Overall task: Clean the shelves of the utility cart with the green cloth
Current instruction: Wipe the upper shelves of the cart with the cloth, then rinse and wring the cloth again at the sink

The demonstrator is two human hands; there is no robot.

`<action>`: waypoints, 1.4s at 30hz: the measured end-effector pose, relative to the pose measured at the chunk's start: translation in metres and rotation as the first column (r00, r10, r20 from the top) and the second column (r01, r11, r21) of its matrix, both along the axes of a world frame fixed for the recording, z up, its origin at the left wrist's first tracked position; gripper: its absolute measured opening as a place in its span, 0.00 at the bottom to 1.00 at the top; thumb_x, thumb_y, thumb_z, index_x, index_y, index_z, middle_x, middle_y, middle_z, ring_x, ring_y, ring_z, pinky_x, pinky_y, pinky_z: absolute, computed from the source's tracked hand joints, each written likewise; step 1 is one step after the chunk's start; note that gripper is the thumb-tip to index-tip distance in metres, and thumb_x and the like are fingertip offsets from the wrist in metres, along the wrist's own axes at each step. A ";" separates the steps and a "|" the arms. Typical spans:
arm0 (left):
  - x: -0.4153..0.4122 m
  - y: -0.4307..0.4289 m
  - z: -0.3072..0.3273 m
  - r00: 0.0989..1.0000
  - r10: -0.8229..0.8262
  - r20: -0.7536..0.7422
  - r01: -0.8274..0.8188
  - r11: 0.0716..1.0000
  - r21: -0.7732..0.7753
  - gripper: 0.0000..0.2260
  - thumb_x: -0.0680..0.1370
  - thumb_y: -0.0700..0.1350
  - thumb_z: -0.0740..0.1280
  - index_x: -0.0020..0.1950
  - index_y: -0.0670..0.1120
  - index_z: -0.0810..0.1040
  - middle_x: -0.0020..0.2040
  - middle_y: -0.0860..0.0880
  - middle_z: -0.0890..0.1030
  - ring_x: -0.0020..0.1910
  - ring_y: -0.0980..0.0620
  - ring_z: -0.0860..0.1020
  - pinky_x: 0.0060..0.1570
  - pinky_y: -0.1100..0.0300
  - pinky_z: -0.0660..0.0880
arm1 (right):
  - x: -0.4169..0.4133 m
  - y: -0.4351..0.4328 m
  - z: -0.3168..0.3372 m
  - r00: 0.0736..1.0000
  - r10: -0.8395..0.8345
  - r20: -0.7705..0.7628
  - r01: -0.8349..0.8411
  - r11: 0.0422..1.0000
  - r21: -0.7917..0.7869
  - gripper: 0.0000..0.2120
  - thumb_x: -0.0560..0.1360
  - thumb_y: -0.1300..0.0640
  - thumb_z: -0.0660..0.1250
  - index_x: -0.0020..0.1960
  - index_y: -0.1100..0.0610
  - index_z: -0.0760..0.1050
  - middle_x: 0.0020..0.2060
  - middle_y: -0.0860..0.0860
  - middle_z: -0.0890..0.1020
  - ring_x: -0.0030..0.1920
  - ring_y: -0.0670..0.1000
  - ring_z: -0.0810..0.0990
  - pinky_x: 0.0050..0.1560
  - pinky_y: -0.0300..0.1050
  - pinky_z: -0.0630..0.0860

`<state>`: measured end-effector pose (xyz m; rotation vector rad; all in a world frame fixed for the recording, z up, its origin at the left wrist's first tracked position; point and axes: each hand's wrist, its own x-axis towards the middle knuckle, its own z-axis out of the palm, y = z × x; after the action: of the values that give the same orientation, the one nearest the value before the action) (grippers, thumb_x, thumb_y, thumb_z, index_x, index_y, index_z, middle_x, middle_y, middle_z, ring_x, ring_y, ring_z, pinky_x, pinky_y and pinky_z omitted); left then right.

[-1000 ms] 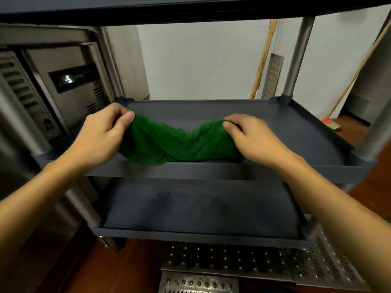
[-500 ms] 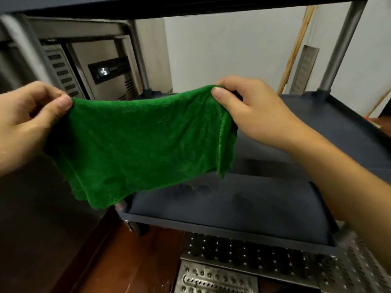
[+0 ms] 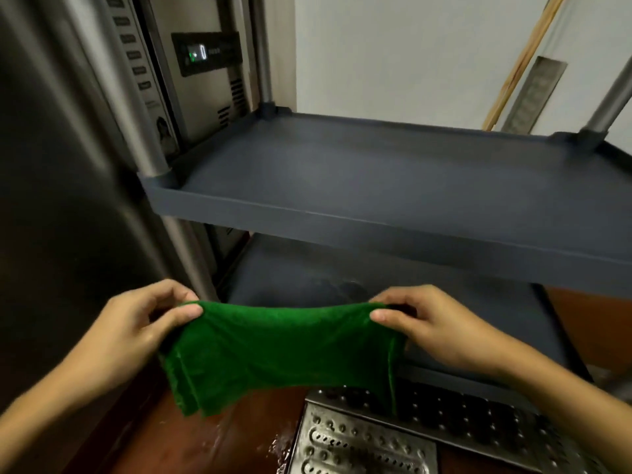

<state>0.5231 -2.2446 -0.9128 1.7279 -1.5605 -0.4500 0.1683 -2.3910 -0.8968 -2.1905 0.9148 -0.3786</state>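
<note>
The green cloth hangs stretched between my two hands, in front of the dark grey utility cart and off its shelves. My left hand pinches the cloth's upper left corner, and my right hand pinches the upper right corner. The cart's middle shelf lies bare above my hands. Behind the cloth is the bottom shelf, partly hidden by it.
A steel appliance with a lit display stands left of the cart. Grey cart posts rise at the corners. A perforated metal floor grate lies on the wet reddish floor below. Wooden handles lean on the white wall.
The cloth has come off the middle shelf, was spread out at chest height, and is now held lower, in front of the bottom shelf. Both hands have kept their hold on it.
</note>
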 end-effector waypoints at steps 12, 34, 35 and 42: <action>-0.044 -0.039 -0.050 0.639 0.319 -0.700 -0.187 0.947 0.260 0.14 0.81 0.47 0.65 0.45 0.36 0.81 0.43 0.40 0.83 0.46 0.45 0.79 0.47 0.57 0.73 | 0.000 -0.005 -0.026 0.972 -0.209 0.105 0.136 0.869 0.475 0.17 0.82 0.51 0.56 0.54 0.56 0.82 0.50 0.50 0.86 0.53 0.47 0.84 0.57 0.40 0.76; -0.167 0.177 0.382 -0.315 0.654 -0.688 -0.442 0.540 0.716 0.21 0.73 0.52 0.74 0.59 0.38 0.79 0.53 0.36 0.84 0.52 0.39 0.84 0.58 0.42 0.79 | 0.109 0.194 0.393 0.974 0.223 -0.046 -0.133 0.722 0.679 0.14 0.69 0.60 0.77 0.52 0.49 0.81 0.42 0.45 0.84 0.41 0.40 0.81 0.42 0.34 0.77; -0.172 0.185 0.403 -0.369 0.617 -0.695 -0.440 0.542 0.716 0.23 0.74 0.53 0.74 0.60 0.38 0.78 0.55 0.36 0.83 0.55 0.38 0.83 0.61 0.41 0.77 | 0.113 0.205 0.412 0.954 0.298 -0.046 -0.192 0.719 0.667 0.17 0.69 0.58 0.77 0.56 0.46 0.80 0.46 0.43 0.83 0.46 0.40 0.81 0.46 0.34 0.77; -0.189 0.259 0.506 -0.580 0.349 -0.736 -0.615 0.404 0.677 0.23 0.70 0.41 0.76 0.63 0.37 0.76 0.57 0.35 0.83 0.56 0.38 0.83 0.57 0.47 0.80 | 0.137 0.264 0.521 0.709 0.705 0.007 -0.436 0.431 0.790 0.29 0.73 0.69 0.67 0.65 0.40 0.74 0.55 0.41 0.83 0.57 0.39 0.80 0.56 0.32 0.75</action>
<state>0.3342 -1.9857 -0.4064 1.0261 0.7387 -0.6485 0.3054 -2.1270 -0.3762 -1.6078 0.2775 0.6547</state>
